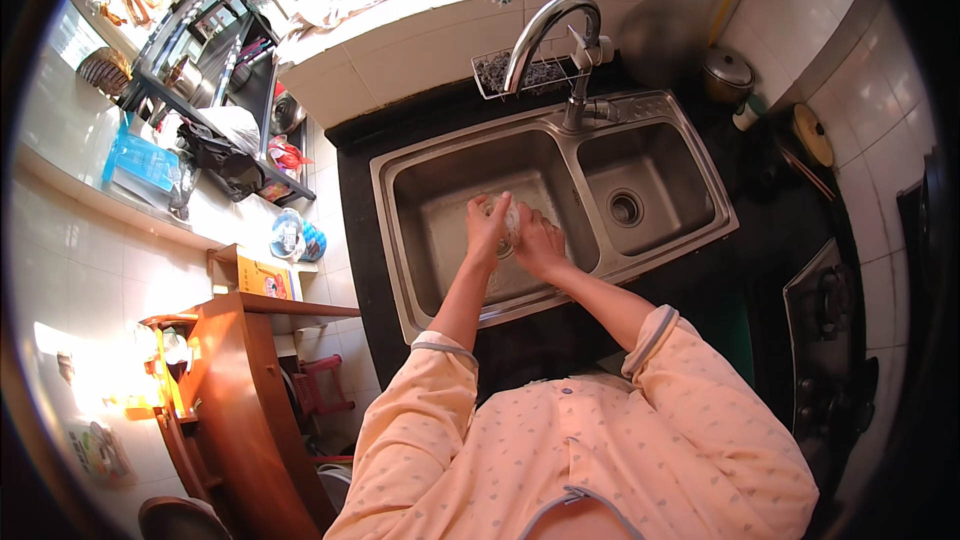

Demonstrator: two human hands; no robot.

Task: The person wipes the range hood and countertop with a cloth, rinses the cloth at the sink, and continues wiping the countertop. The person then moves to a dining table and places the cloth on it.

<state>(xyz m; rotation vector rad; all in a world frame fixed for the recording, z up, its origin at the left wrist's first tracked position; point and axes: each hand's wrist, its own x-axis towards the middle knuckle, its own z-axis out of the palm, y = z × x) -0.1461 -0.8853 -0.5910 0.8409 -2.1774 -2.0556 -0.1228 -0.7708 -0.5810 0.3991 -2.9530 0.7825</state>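
Note:
My left hand [486, 229] and my right hand [537, 240] are close together over the large left basin of a stainless steel double sink [442, 187]. My right hand is closed around a small whitish, partly see-through thing [512, 223], perhaps a wad of mesh or a small glass; which it is I cannot tell. The fingers of my left hand are bent beside it and seem to touch it. Part of the basin's drain shows below and between the hands. A chrome gooseneck faucet [555, 22] arches above the sink's back edge, and no stream of water can be made out.
The small right basin [660, 172] has a round drain. Behind the sink is a wire rack [525, 75] with dark scourers. A lidded pot [727, 75] and a yellow lid [812, 135] stand to the right, near a gas stove [825, 330]. A black shelf [225, 60] holds pans and bags at left.

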